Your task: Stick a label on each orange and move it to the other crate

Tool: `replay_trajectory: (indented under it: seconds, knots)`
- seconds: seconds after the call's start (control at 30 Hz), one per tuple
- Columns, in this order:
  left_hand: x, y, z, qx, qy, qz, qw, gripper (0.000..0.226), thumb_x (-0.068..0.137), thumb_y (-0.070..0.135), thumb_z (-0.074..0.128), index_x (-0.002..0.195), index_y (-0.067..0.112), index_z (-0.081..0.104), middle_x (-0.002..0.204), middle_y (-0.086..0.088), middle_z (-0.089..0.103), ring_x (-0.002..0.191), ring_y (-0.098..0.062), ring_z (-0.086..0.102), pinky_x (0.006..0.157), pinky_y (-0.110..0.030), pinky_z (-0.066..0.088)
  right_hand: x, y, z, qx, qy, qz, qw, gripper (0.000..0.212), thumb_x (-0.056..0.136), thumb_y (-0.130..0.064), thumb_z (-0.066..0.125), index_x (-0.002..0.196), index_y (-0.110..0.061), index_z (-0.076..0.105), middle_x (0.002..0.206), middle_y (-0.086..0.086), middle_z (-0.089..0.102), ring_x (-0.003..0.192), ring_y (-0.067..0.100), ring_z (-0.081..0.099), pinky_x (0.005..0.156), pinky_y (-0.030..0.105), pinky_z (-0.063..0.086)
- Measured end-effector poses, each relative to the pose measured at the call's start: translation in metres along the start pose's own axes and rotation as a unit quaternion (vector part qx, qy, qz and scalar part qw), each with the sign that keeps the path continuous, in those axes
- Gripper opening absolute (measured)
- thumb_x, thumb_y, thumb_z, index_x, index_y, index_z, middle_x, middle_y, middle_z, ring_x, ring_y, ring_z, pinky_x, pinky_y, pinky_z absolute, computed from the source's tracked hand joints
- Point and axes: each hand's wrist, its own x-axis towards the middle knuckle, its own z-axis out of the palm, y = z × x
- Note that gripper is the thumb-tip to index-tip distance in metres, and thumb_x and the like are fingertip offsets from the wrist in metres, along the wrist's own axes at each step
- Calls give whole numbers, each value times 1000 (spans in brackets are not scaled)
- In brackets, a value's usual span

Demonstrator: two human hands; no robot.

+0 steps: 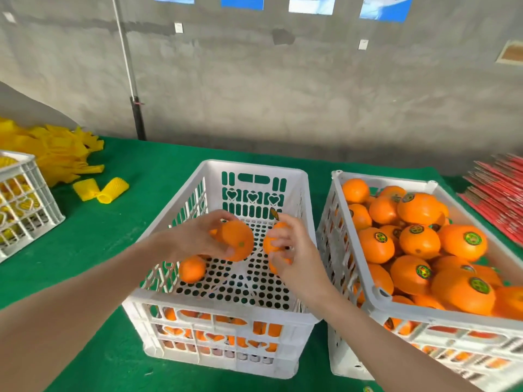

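Observation:
My left hand (198, 236) grips an unlabelled orange (237, 240) above the middle white crate (254, 168). My right hand (294, 250) hovers just right of it with curled fingers, and a small label (274, 213) stands up from its fingertips. On the crate's perforated floor lie one orange (192, 268) at the left and at least one more orange (270, 246) partly hidden behind my right hand. The right white crate (385, 181) is heaped with oranges, and several of them carry round green-and-yellow labels (472, 238).
Green cloth (141, 171) covers the table. Yellow foam fruit sleeves (59, 154) are piled at the back left, with two loose ones (102, 190) nearby. A third white crate (25, 205) stands at the left edge. Red flat packs (501, 190) are stacked at the far right.

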Motion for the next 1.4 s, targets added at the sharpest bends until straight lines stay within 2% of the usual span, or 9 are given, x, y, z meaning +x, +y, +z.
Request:
replay_trajectory:
  seconds: [0.1,0.3,0.43,0.53,0.6,0.73,0.93,1.17,1.4]
  knots:
    - [-21,23,23,-148,8,56,987,86,43,33,96,120,30,58,127,-8,57,107,-28,65,85,-36,55,-13,-10,-11,14,-10,-46,999,85,82,-10,72,132,-54,18,129,-17,48,118,-3,47,94,18,44]
    - [-43,55,84,-312,-75,109,941,80,60,33,90,130,20,53,125,-11,63,114,-34,61,85,-38,55,-39,-35,-44,52,70,-94,992,87,75,-27,79,130,-60,20,118,-27,54,112,-3,52,88,15,48]
    - [-40,66,122,-328,-16,107,938,92,54,41,91,134,21,49,122,-17,62,102,-40,61,91,-47,52,-57,-46,-80,100,76,-61,990,53,76,-29,74,118,-42,44,115,-11,60,104,5,59,80,20,53]
    - [-38,80,144,-403,15,74,912,73,65,47,79,126,18,53,108,-17,63,80,-28,66,71,-35,57,-71,-47,-104,152,94,-58,982,12,86,-13,65,95,-20,62,107,-5,64,99,-1,60,76,9,47]
    - [-36,88,158,-436,19,55,898,65,66,44,76,121,17,56,110,-18,62,78,-27,69,65,-31,57,-80,-46,-113,125,77,-47,988,10,88,-7,61,82,-14,65,110,-5,62,103,-4,56,79,5,41]
    - [-35,97,187,-452,7,48,891,75,61,42,81,125,12,56,113,-22,61,79,-26,69,62,-29,56,-96,-44,-125,34,75,-59,995,21,89,-9,61,73,-23,62,111,-10,55,108,-3,50,83,8,39]
    - [-36,103,215,-453,13,58,889,77,65,39,80,132,15,52,127,-21,57,93,-27,68,71,-34,57,-109,-34,-136,-49,112,-100,987,10,89,-12,61,80,-10,63,108,-7,52,111,3,48,92,41,46]
    - [-40,108,237,-454,24,100,885,49,78,28,74,120,9,58,108,-11,71,102,-27,68,74,-36,58,-119,-25,-138,-161,189,-145,958,14,85,-14,67,77,-10,56,94,-6,51,92,5,47,75,17,40]
    - [-36,107,253,-438,44,72,895,64,67,25,82,124,13,56,119,-14,65,104,-32,67,78,-42,57,-135,-8,-146,-102,210,-107,966,14,79,-20,74,80,-15,61,86,-7,58,80,9,56,67,37,52]
